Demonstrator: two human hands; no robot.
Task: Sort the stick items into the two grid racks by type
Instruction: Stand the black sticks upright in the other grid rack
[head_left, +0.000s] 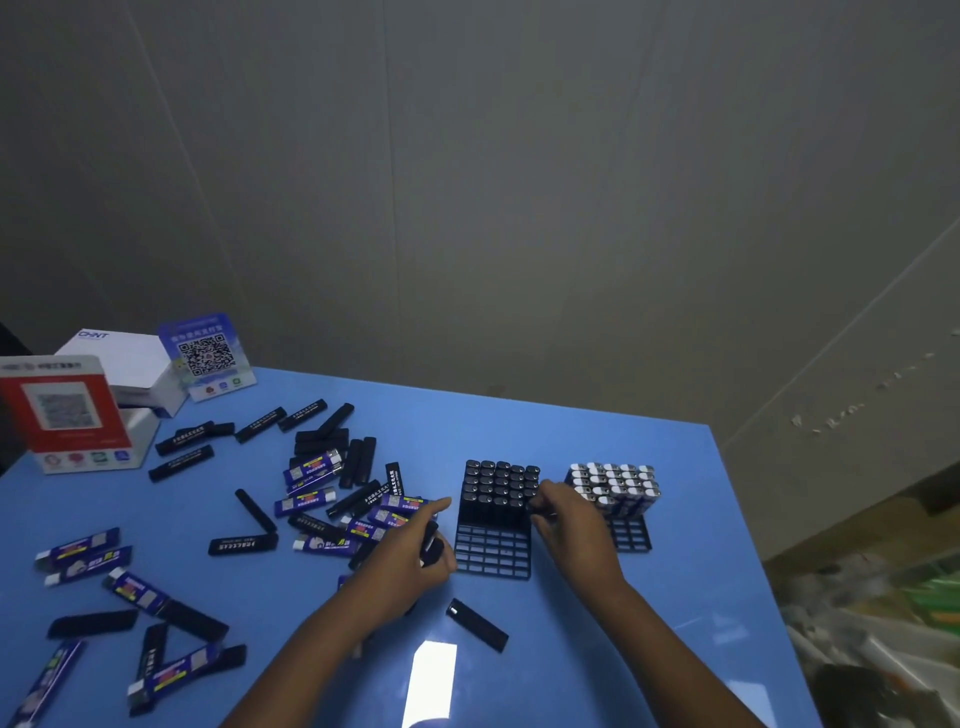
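Two black grid racks stand on the blue table. The left rack (493, 558) holds several black sticks (501, 486) upright in its far rows. The right rack (631, 535) holds silver-topped blue sticks (615, 486). My left hand (415, 551) grips a few black sticks (434, 545), its index finger pointing out toward the pile. My right hand (569, 519) pinches a black stick (535, 506) at the near right corner of the filled rows in the left rack. Loose black and blue sticks (332, 493) lie scattered to the left.
One black stick (477, 624) lies alone near the front, between my arms. A red QR sign (65, 413), white boxes (132, 374) and a blue QR sign (208, 356) stand at the far left corner. The table's right edge (748, 545) drops to clutter on the floor.
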